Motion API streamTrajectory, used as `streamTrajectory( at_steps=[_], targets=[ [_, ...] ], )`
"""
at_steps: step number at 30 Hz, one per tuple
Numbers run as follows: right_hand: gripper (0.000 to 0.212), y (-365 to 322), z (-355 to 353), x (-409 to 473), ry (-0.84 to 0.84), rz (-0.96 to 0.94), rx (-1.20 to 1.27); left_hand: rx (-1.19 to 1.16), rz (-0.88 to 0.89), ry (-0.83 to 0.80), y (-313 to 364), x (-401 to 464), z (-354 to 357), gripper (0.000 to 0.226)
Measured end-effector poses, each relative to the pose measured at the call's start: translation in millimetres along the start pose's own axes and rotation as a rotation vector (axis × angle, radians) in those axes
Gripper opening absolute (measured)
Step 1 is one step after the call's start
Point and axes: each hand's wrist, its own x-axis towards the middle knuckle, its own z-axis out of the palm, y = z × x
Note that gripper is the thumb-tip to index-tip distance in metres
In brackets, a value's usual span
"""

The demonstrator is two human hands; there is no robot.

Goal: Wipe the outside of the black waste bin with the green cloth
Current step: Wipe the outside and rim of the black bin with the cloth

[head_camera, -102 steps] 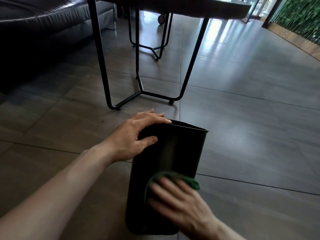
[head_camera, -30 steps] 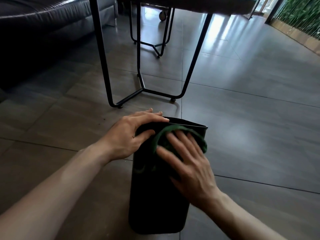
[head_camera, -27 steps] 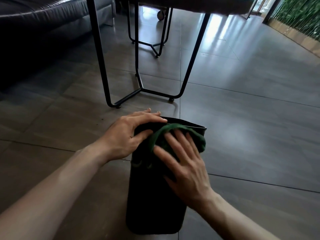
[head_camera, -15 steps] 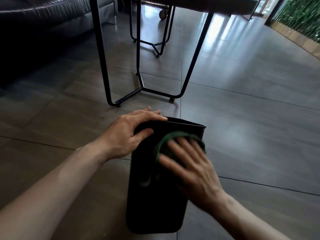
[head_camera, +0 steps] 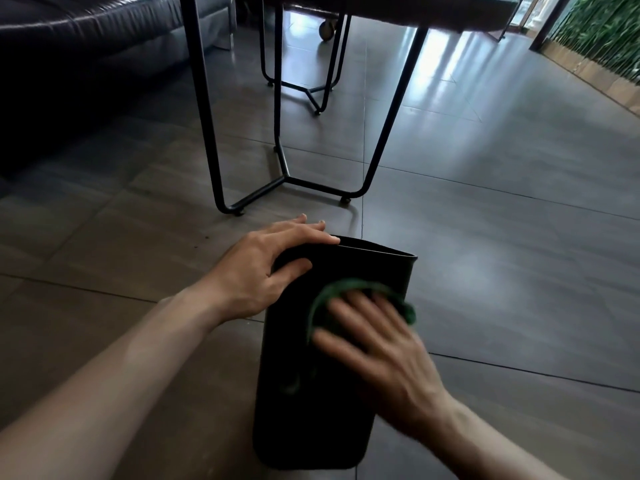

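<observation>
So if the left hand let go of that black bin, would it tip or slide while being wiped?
Probably: the bin looks tall, narrow and empty, so light. The glossy floor likely lets it slide. The left hand bracing its rim suggests so.

Right hand [head_camera: 377, 344] presses green cloth [head_camera: 323, 299] on black bin [head_camera: 301, 393].

Dim indoors overall; daylight enters from upper right and glares in pale streaks on the glossy floor tiles [head_camera: 450, 77]. Left side falls off into deep shadow, w/ the dark sofa [head_camera: 69, 46] showing only a few highlights. The black waste bin [head_camera: 304, 393] is nearly featureless, detail crushed. Right hand [head_camera: 377, 344] and green cloth [head_camera: 408, 311] are smeared by motion blur; left hand [head_camera: 263, 268] is sharp. Wide-angle bend at edges: table legs [head_camera: 199, 98] lean, tile lines curve.
</observation>
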Motion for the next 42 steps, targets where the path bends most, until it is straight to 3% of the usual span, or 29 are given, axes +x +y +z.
streamTrajectory(
  at_steps=[2, 4, 7, 10, 12, 14, 17, 19, 21, 26, 28, 30, 33, 35, 37, 40, 42],
  targets=[
    [0.049, 14, -9, 24, 0.071, 0.212, 0.037, 0.001, 0.010, 0.000, 0, 1, 2, 0.045],
    [0.052, 10, -5, 32, 0.097, 0.267, 0.050, 0.003, 0.013, 0.009, -1, 2, 2, 0.045],
    [0.030, -21, 19, -1, 0.047, 0.022, 0.057, 0.005, -0.003, 0.034, -4, 1, 1, 0.045],
    [0.030, -50, 36, -44, -0.131, -0.309, -0.064, 0.007, -0.010, 0.025, -4, 0, 0, 0.045],
    [0.032, -47, 33, -47, -0.164, -0.362, -0.090, 0.013, 0.002, 0.021, -4, 0, 1, 0.044],
    [0.031, -30, 23, -27, -0.115, -0.248, -0.021, 0.014, 0.002, 0.023, -4, 1, 2, 0.044],
    [0.037, 1, 1, 19, 0.049, 0.117, 0.037, 0.015, -0.003, 0.014, -1, 3, 3, 0.046],
    [0.046, 7, -2, 39, 0.094, 0.255, 0.036, 0.027, 0.006, 0.014, -1, 4, 3, 0.046],
    [0.044, -7, 8, 34, 0.067, 0.183, 0.029, 0.033, -0.010, 0.023, -4, 4, 1, 0.045],
    [0.030, -55, 32, -32, -0.194, -0.300, 0.019, 0.032, -0.013, 0.014, -8, 0, -1, 0.044],
    [0.032, -49, 27, -35, -0.211, -0.330, 0.002, 0.033, -0.001, 0.004, -7, 1, 1, 0.044],
    [0.033, -30, 16, -16, -0.123, -0.189, 0.021, 0.037, 0.003, 0.010, -7, 2, 2, 0.044],
    [0.041, 0, 0, 26, 0.058, 0.167, 0.033, 0.038, 0.010, 0.011, -8, 3, 2, 0.046],
    [0.045, 2, 0, 36, 0.066, 0.249, 0.044, 0.038, 0.008, 0.015, -7, 3, 2, 0.046],
    [0.038, -13, 11, 19, 0.024, 0.139, 0.053, 0.023, -0.007, 0.030, -7, 3, 1, 0.045],
    [0.032, -45, 26, -29, -0.147, -0.207, 0.029, 0.016, -0.021, 0.028, -8, -1, -1, 0.044],
    [0.030, -52, 26, -47, -0.201, -0.339, 0.013, 0.007, -0.019, 0.019, -6, -3, -1, 0.044]
  ],
)
